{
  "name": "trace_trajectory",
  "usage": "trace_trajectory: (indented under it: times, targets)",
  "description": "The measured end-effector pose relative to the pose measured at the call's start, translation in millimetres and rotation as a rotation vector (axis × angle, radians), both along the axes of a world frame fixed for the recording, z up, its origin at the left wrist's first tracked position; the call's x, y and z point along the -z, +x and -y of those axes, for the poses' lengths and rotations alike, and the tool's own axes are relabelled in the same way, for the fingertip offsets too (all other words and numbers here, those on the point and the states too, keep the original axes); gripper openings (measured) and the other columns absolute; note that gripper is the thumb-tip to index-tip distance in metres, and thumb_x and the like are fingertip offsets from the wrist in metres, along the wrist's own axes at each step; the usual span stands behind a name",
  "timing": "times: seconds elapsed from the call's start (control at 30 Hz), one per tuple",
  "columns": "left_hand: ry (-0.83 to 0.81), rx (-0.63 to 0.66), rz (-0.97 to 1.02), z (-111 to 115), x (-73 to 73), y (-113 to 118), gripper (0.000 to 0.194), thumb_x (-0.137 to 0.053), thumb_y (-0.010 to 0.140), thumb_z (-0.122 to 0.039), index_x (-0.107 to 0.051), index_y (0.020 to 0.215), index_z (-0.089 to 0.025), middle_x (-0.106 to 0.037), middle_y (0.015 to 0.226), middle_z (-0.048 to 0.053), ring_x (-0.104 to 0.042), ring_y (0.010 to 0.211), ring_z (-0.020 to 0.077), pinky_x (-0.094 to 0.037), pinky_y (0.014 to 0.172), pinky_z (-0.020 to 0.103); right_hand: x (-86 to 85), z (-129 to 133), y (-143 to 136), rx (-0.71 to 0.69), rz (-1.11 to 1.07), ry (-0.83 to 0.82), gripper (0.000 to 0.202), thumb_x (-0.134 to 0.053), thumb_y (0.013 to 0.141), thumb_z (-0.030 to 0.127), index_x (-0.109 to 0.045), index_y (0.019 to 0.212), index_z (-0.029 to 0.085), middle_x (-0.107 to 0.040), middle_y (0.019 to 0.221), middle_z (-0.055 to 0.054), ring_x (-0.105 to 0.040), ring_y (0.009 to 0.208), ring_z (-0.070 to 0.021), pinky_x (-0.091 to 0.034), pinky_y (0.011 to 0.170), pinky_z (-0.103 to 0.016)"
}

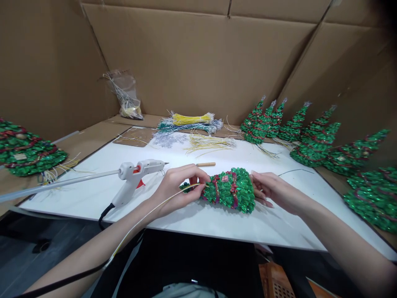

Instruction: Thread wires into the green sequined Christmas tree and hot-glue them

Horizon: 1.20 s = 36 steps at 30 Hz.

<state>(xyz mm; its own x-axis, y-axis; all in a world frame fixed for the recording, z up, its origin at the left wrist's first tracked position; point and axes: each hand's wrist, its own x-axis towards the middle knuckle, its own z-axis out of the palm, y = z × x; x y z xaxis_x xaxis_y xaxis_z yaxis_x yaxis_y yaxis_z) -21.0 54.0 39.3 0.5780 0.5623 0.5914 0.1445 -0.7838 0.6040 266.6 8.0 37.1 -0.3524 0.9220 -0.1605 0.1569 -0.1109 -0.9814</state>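
A small green tinsel Christmas tree [229, 191] with red garland lies on its side above the white board, its tip to the left. My left hand [178, 188] is closed near the tip, thumb and forefinger pinching a thin yellow-white wire [164, 201] against the branches. From those fingers the wire runs back along my left forearm. At the tree's wide base, my right hand [271, 188] grips the rim, thumb above and fingers partly hidden behind and inside it. A wooden-handled tool [206, 164] lies just beyond the tree.
To the left, a white glue gun [136, 176] with a long glue stick rests on the board [173, 225]. Wire bundles [192, 120] and loose yellow wires [211, 141] lie at the back. Several finished trees [314, 145] line the right; another tree [27, 153] stands left. Cardboard walls [186, 54] enclose the table.
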Motion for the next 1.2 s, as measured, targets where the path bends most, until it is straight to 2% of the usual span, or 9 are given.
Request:
trace_trajectory:
  times: [0.3, 0.47, 0.6, 0.8, 0.97, 1.1, 1.2]
  targets:
    - [0.02, -0.002, -0.035, 0, -2.3, 0, 0.017, -0.058, 0.081, -0.001, -0.065, 0.087, -0.015, -0.066, 0.082, 0.001, -0.056, 0.068, 0.0097, -0.047, 0.067, 0.024, 3.2, -22, -4, -0.25, -0.118, -0.226, 0.059, -0.042, 0.086, 0.074, -0.048, 0.066, 0.019, -0.038, 0.045, 0.006, -0.031, 0.037, -0.0076, -0.026, 0.037, -0.022]
    - [-0.037, -0.014, -0.021, 1, -3.2, 2, 0.016, -0.059, 0.08, -0.002, -0.065, 0.086, -0.015, -0.067, 0.081, 0.0, -0.056, 0.067, 0.0092, -0.048, 0.066, 0.023, 6.0, -30, -3, -0.397, -0.133, -0.335, 0.063, -0.047, 0.082, 0.077, -0.06, 0.1, 0.018, -0.041, 0.045, 0.007, -0.03, 0.038, -0.0095, -0.023, 0.04, -0.023]
    - [-0.043, -0.025, -0.033, -1, -1.0, 1, 0.015, -0.058, 0.081, -0.002, -0.065, 0.087, -0.015, -0.067, 0.082, 0.001, -0.056, 0.067, 0.0093, -0.047, 0.067, 0.023, 8.6, -35, 0, -0.484, -0.111, -0.385, 0.068, -0.043, 0.082, 0.078, -0.059, 0.108, 0.017, -0.038, 0.044, 0.008, -0.027, 0.039, -0.0093, -0.02, 0.043, -0.024]
    - [0.023, 0.019, -0.082, -3, 2.5, 1, 0.014, -0.057, 0.084, -0.004, -0.065, 0.087, -0.015, -0.067, 0.082, 0.002, -0.057, 0.069, 0.0107, -0.048, 0.067, 0.024, 6.8, -40, 0, -0.535, -0.048, -0.434, 0.076, -0.047, 0.075, 0.083, -0.059, 0.109, 0.016, -0.033, 0.042, 0.009, -0.021, 0.039, -0.0084, -0.016, 0.043, -0.024]
    - [0.087, 0.071, -0.073, -5, 0.5, 1, 0.012, -0.058, 0.089, -0.011, -0.069, 0.083, -0.016, -0.069, 0.082, 0.005, -0.061, 0.078, 0.0153, -0.051, 0.073, 0.029, 8.1, -44, -2, -0.513, -0.084, -0.43, 0.079, -0.056, 0.072, 0.081, -0.054, 0.117, 0.016, -0.032, 0.043, 0.011, -0.018, 0.038, -0.0068, -0.011, 0.039, -0.023]
    - [0.075, 0.048, -0.082, -5, -4.5, -4, 0.011, -0.064, 0.087, -0.019, -0.074, 0.084, -0.018, -0.067, 0.084, 0.007, -0.061, 0.079, 0.0168, -0.051, 0.073, 0.031, 15.2, -49, 3, -0.571, -0.078, -0.428, 0.083, -0.048, 0.075, 0.083, -0.054, 0.12, 0.014, -0.03, 0.041, 0.012, -0.018, 0.036, -0.0067, -0.012, 0.038, -0.022]
    - [0.005, 0.06, -0.115, -5, -6.8, -9, 0.02, -0.056, 0.092, -0.02, -0.076, 0.092, -0.018, -0.063, 0.085, 0.006, -0.058, 0.076, 0.0149, -0.047, 0.07, 0.028, 16.5, -50, 6, -0.597, -0.04, -0.393, 0.085, -0.041, 0.076, 0.085, -0.054, 0.121, 0.013, -0.029, 0.04, 0.012, -0.017, 0.034, -0.0066, -0.014, 0.038, -0.021]
